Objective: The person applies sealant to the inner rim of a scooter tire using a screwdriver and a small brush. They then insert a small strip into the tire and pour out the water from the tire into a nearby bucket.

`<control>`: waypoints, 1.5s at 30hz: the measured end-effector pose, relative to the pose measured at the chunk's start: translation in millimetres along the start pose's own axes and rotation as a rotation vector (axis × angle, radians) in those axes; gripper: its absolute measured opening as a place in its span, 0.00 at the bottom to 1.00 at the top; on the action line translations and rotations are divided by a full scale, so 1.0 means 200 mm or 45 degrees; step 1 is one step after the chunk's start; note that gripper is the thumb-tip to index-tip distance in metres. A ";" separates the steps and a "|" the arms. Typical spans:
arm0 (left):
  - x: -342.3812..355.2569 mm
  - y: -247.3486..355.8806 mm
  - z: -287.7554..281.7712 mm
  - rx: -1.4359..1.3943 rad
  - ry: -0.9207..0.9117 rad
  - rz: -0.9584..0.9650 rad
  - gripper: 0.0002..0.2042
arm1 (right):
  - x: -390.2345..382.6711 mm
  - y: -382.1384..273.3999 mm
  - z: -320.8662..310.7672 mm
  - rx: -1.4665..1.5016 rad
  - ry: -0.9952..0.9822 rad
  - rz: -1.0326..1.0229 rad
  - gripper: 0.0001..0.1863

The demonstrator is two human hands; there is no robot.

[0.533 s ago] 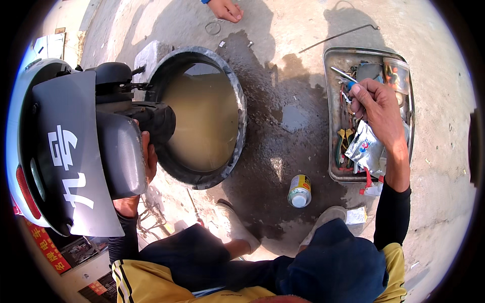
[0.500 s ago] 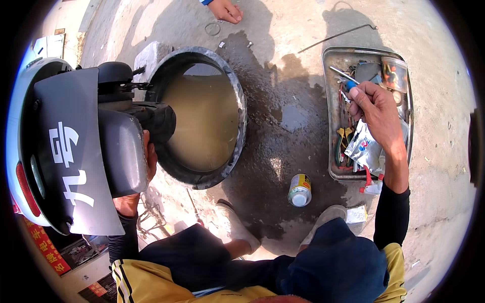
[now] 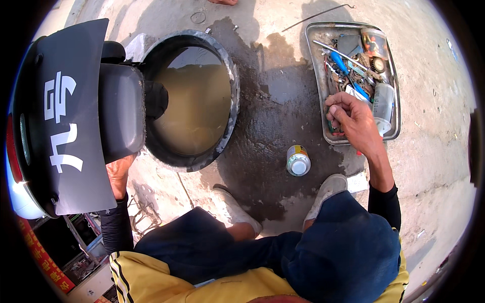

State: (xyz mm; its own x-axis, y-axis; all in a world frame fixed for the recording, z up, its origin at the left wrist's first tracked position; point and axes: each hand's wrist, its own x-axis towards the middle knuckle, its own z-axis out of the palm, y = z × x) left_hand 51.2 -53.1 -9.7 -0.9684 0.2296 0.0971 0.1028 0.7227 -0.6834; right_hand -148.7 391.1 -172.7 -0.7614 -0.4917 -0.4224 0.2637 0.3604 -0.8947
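My left hand (image 3: 120, 174) reaches under the dark grey rear mudguard (image 3: 124, 111) of a two-wheeler; the mudguard hides its fingers. Over the near part of a metal tool tray (image 3: 309, 50) is my right hand (image 3: 356, 123), its fingers curled in and pressed together. Whether anything small is between them cannot be seen. Green and red handles show just beneath these fingers. A blue-handled screwdriver (image 3: 339, 63) lies in the tray among loose tools, beside a clear cylindrical container (image 3: 383, 101) and a tub (image 3: 374, 44). Left of the tray, a round black basin (image 3: 232, 96) holds murky water.
A small can with a pale lid (image 3: 298, 161) stands on the wet ground between basin and tray. A thin metal rod (image 3: 318, 17) lies beyond the tray. Part of another person's hand (image 3: 223, 2) shows at the top edge. My shoes (image 3: 326, 194) are below.
The blue-handled screwdriver has left my right hand and lies in the tray. That hand has moved toward the tray's near part. The whole view has shifted, and the other person's hand is mostly out of it.
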 end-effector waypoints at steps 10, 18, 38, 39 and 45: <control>-0.04 -0.07 0.10 -0.055 0.016 -0.015 0.23 | -0.14 0.07 0.22 -0.105 -0.128 0.014 0.10; -0.15 -0.04 0.07 -0.005 0.216 -0.048 0.28 | -0.21 0.00 0.29 -0.290 -0.183 -0.050 0.15; -0.14 0.12 0.07 -0.144 0.081 -0.362 0.36 | -0.29 -0.11 0.37 -0.502 -0.247 -0.271 0.13; -0.14 0.13 0.07 -0.233 0.117 -0.401 0.36 | -0.29 -0.11 0.37 -0.478 -0.257 -0.236 0.13; -0.19 0.21 0.07 -0.056 -0.026 -0.046 0.34 | -0.26 -0.16 0.42 -0.504 -0.313 -0.318 0.13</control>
State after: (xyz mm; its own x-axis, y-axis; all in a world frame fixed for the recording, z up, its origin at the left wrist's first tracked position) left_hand 88.3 -40.2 -51.9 -0.9761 0.1898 0.1057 0.0773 0.7583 -0.6473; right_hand -68.5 337.9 -134.7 -0.5987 -0.7549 -0.2675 -0.1878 0.4570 -0.8694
